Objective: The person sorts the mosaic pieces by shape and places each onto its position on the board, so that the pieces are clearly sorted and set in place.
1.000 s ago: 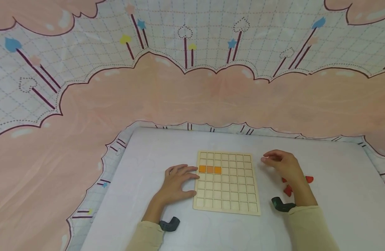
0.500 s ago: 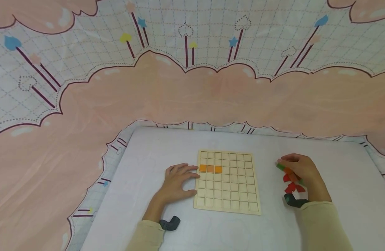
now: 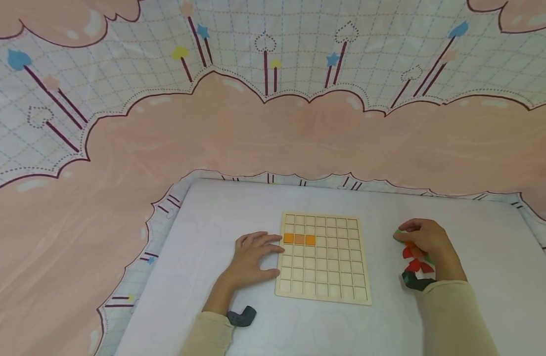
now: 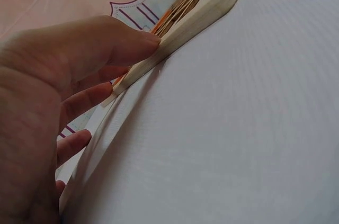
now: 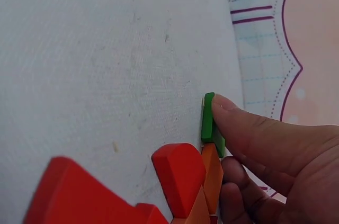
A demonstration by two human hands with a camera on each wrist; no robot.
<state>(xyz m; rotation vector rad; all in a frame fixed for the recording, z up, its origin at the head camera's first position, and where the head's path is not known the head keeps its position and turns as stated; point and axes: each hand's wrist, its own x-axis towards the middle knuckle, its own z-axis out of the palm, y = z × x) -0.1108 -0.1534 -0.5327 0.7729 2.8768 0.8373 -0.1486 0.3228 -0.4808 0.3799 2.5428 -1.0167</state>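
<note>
A pale wooden grid board (image 3: 323, 264) lies on the table, with three orange square tiles (image 3: 299, 239) in one row at its left side. My left hand (image 3: 250, 262) rests beside the board, thumb and fingers spread and touching its left edge; the left wrist view shows the thumb (image 4: 130, 44) on the rim. At the right, my right hand (image 3: 429, 241) is at a small pile of coloured blocks. Its thumb lies against a green block (image 5: 208, 121), pinching it; the fingers behind are partly hidden. Orange (image 5: 213, 179) and red blocks (image 5: 183, 179) adjoin the green one.
The white table (image 3: 237, 207) ends at a back edge, where a pink and white patterned cloth (image 3: 273, 138) rises. Part of the block pile is hidden under the right hand. Dark wrist devices (image 3: 242, 317) sit on both wrists.
My right hand has moved right, from beside the board's upper right corner to the block pile, and its fingertips have come onto the green block. The left hand stays put at the board.
</note>
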